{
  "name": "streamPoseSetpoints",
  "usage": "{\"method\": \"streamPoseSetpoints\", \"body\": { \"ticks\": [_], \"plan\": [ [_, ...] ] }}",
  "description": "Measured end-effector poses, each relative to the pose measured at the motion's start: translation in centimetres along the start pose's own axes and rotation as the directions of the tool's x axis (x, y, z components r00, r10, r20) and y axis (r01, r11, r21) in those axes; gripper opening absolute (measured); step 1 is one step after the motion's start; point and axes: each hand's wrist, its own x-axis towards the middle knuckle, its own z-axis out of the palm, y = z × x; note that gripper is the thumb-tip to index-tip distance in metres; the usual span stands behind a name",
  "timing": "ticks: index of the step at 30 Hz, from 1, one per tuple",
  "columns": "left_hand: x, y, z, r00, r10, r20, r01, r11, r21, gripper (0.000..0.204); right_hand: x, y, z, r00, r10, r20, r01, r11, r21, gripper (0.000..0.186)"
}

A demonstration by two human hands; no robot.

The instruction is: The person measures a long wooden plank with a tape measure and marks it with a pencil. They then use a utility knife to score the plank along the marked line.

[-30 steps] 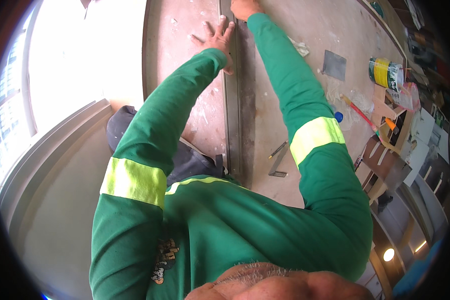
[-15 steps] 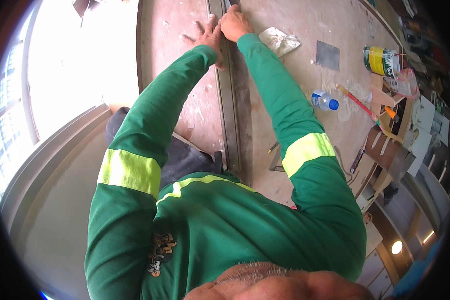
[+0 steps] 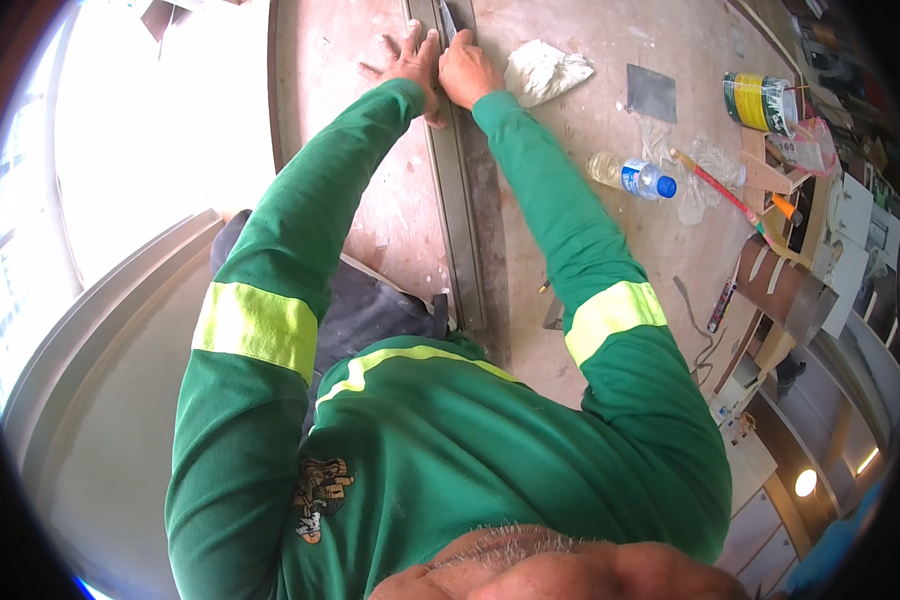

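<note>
A dusty counter (image 3: 590,260) carries a long grey metal strip (image 3: 457,220) running from its near edge toward the far one. The left hand (image 3: 410,62) lies flat, fingers spread, beside the strip; the right hand (image 3: 467,72) is closed around a thin blade on it. Just right lie a crumpled white rag (image 3: 545,72), a plastic bottle (image 3: 630,175) and a tape roll (image 3: 760,100).

Bottle (image 3: 632,175): clear plastic, blue cap, blue label, laid on the floor.
Can (image 3: 760,100): round, yellow-green label, at upper right.
</note>
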Motion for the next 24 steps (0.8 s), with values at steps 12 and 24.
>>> {"method": "streamPoseSetpoints", "body": {
  "ticks": [12,24],
  "plan": [
    [-0.1,0.3,-0.4,0.999,-0.026,0.036,0.024,0.999,0.046,0.153,-9.5,0.3,-1.3,0.999,0.02,0.037,-0.02,1.0,-0.002,0.035],
    [-0.2,0.0,0.8,1.0,-0.016,0.001,0.016,1.0,-0.025,0.15,-13.4,7.0,-0.5,0.924,0.171,-0.342,-0.167,0.985,0.042,0.032]
  ]
}}
